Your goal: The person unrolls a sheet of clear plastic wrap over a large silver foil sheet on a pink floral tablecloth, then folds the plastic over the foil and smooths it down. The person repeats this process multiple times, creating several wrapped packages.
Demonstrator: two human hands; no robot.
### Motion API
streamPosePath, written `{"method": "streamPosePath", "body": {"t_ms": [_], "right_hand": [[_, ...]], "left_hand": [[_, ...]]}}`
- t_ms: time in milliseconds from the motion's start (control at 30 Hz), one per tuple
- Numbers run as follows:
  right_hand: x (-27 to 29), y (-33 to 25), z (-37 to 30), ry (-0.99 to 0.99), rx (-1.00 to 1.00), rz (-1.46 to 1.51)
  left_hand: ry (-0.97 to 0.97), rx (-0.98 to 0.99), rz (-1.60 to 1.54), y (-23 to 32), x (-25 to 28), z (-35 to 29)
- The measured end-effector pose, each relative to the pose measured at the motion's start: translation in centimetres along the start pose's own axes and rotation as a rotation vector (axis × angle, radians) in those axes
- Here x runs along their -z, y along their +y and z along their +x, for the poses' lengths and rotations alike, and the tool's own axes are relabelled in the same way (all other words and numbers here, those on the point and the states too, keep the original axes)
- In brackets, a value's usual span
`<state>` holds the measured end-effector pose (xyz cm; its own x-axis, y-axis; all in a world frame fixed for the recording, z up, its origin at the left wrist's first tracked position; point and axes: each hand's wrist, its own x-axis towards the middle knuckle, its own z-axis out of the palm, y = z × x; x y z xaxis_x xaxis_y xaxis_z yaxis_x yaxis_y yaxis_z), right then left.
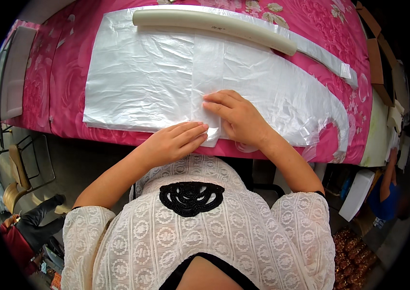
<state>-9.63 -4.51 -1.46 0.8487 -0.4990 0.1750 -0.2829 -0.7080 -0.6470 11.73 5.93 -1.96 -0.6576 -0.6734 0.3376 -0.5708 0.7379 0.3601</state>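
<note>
A large sheet of clear plastic film (137,77) lies spread on a table covered with a pink flowered cloth (65,72). A narrower strip of folded plastic (208,67) runs down its middle toward me. My left hand (173,142) lies flat with fingers together on the near end of that strip at the table's edge. My right hand (236,116) presses down flat on the same strip just beyond, fingers pointing left. Both hands touch the plastic; neither grips it.
A long cream-coloured tube (214,24) lies across the far side of the plastic. A cut plastic strip (330,60) trails off to the right. Cardboard boxes (379,58) stand at the right. Another person (386,188) is at the lower right, one more (26,232) at the lower left.
</note>
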Motion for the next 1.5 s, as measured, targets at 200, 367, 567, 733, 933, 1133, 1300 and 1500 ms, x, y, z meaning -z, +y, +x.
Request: {"method": "streamPosePath", "body": {"t_ms": [200,367,567,733,933,1133,1300,1500], "right_hand": [[0.1,-0.2,-0.1,0.014,-0.013,-0.01],[0.1,-0.4,0.2,0.056,-0.013,-0.045],[-1.1,0.0,0.6,0.222,-0.029,-0.107],[-1.3,0.3,0.6,0.28,-0.034,-0.14],[-0.4,0.5,0.6,0.288,-0.143,-0.064],[2.4,1.2,3.9,0.057,-0.765,0.372],[3.4,3.0,5.7,-0.074,-0.942,0.596],[3.7,3.3,6.3,-0.141,-0.966,0.622]], "left_hand": [[0.095,-0.001,0.027,0.0,0.1,0.2],[0.221,0.107,-0.147,-0.2,0.6,0.6],[0.176,0.117,-0.139,-1.6,1.6,1.7],[0.126,0.221,0.021,-3.4,0.7,2.5],[0.163,0.293,-0.031,-4.1,0.7,3.3],[0.256,0.872,-0.587,-4.3,1.2,4.9],[0.376,0.786,-0.382,-4.2,0.9,5.1],[0.057,0.438,0.059,-2.8,-1.3,6.1]]}}
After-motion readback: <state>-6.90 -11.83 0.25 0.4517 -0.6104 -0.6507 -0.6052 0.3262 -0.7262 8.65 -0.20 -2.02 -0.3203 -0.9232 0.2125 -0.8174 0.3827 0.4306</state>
